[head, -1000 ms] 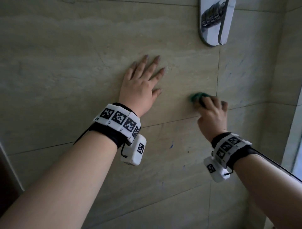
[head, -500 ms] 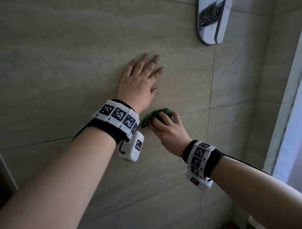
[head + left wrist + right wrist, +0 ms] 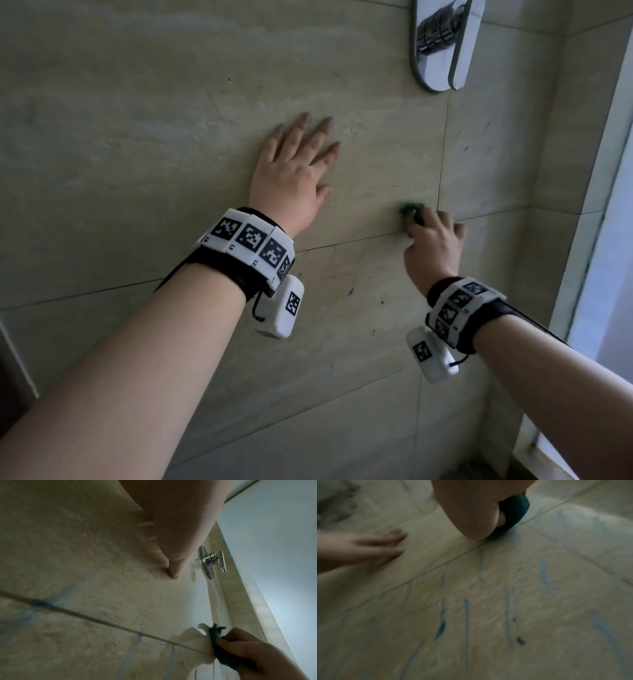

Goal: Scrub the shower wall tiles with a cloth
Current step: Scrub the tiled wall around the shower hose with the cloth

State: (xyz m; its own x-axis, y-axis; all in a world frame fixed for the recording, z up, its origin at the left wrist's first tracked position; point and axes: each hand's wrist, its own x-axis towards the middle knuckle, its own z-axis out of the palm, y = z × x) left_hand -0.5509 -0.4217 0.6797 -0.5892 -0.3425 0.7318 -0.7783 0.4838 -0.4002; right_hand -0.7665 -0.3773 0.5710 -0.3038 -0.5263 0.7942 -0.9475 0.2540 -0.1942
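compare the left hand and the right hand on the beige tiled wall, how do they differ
The left hand lies flat on the beige tiled shower wall with fingers straight and spread; the right hand is curled around a bunched dark green cloth. The left hand holds nothing and sits higher; the right hand presses the cloth at a grout line. Both wear marker-covered wrist bands.
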